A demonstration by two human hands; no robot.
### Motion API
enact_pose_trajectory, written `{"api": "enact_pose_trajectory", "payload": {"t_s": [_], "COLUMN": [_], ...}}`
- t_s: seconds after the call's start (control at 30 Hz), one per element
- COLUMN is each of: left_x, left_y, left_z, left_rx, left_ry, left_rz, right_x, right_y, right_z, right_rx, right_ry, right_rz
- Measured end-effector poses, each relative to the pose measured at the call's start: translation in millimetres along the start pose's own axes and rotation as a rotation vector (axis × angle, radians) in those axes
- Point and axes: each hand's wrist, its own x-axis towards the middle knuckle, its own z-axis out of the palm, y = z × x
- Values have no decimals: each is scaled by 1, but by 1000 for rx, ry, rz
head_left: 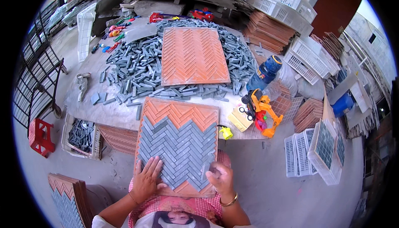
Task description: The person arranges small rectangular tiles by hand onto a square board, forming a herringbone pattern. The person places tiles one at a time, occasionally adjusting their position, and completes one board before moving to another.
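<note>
In front of me, an orange-brown herringbone template board (178, 111) leans from my lap against the table's near edge. Zigzag rows of narrow grey tile strips (176, 149) fill most of its grooves; orange grooves show at the top and in a patch at the bottom. My left hand (146, 179) lies with fingers extended on the lower left of the board, touching the strips. At the lower right edge, my right hand (222, 179) has thumb and forefinger pinched around a small grey tile strip (206, 170), partly hidden by the fingers.
On the table, a second orange template (194, 55) rests over a heap of loose grey strips (137, 64). To its right stand a blue bottle (266, 73) and a toy excavator (264, 111). A crate of strips (82, 136), a red stool (41, 136) and white crates (309, 153) flank me.
</note>
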Motion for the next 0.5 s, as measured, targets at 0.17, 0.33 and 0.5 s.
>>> {"api": "enact_pose_trajectory", "payload": {"t_s": [0.17, 0.33, 0.5], "left_x": [-5, -3, -1], "left_y": [4, 1, 0], "left_z": [5, 7, 4], "left_rx": [-64, -87, -60], "left_ry": [21, -1, -1], "left_rz": [-10, -11, 11], "right_x": [-2, -5, -2], "right_y": [-3, -2, -9], "right_z": [-1, -9, -4], "right_rx": [26, 30, -11], "right_ry": [-25, -17, -3], "right_rz": [-3, -52, -68]}}
